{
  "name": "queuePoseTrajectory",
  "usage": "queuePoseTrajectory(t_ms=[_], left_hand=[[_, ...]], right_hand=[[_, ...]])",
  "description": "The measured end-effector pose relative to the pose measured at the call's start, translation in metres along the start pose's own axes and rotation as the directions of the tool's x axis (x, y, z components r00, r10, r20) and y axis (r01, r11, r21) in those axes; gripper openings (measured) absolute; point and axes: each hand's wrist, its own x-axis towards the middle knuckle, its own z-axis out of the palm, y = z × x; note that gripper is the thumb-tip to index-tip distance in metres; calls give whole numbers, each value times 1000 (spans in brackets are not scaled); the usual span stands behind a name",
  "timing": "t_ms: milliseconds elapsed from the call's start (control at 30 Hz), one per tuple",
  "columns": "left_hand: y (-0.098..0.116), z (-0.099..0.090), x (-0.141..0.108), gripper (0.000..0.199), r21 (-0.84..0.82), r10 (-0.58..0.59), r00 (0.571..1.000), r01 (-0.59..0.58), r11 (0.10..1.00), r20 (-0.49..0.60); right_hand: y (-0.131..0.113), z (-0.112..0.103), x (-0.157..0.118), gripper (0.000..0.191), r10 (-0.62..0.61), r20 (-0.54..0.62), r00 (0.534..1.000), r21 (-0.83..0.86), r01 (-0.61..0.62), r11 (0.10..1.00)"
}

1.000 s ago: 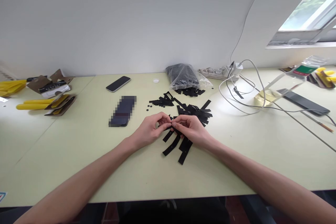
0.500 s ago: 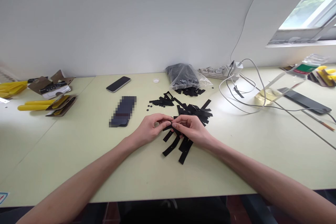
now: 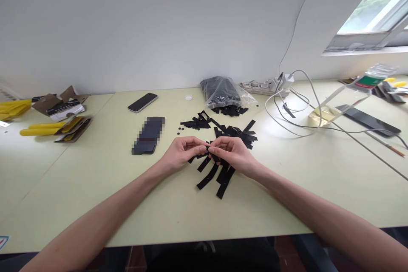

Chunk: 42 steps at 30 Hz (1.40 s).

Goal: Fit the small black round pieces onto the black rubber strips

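Note:
My left hand and my right hand meet at the middle of the table, with the fingertips of both pinching a thin black strip. The strip's end trails down-left beneath my left hand. Under and beyond my hands lie loose black strips with small snap studs, in a spread that runs out to the front. Another cluster sits just past my right hand, and a smaller one lies past my left. Small black round studs are scattered nearby.
A clear plastic bag of black strips lies at the back. To the left are a black phone, a pixelated dark object, and yellow-handled tools in cardboard packaging. White cables and a power strip lie right.
The strip between my hands has swung, and its end now reaches further left under my left hand. My hands have shifted only slightly, and the loose strips look unmoved.

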Motion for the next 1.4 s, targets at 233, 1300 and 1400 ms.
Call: queuePoseTrajectory(t_ms=[233, 1300, 1400], left_hand=[[4, 4, -2, 24, 187, 40, 999, -35, 982, -26], [-5, -32, 4, 21, 890, 208, 978, -72, 451, -26], [-7, -34, 6, 19, 843, 170, 985, -57, 534, -41]], right_hand=[[6, 2, -2, 26, -108, -17, 994, -252, 100, 963], [-6, -32, 0, 26, -237, -23, 971, -909, 79, 409], [-3, -27, -2, 22, -262, 38, 964, -894, 150, 421]])
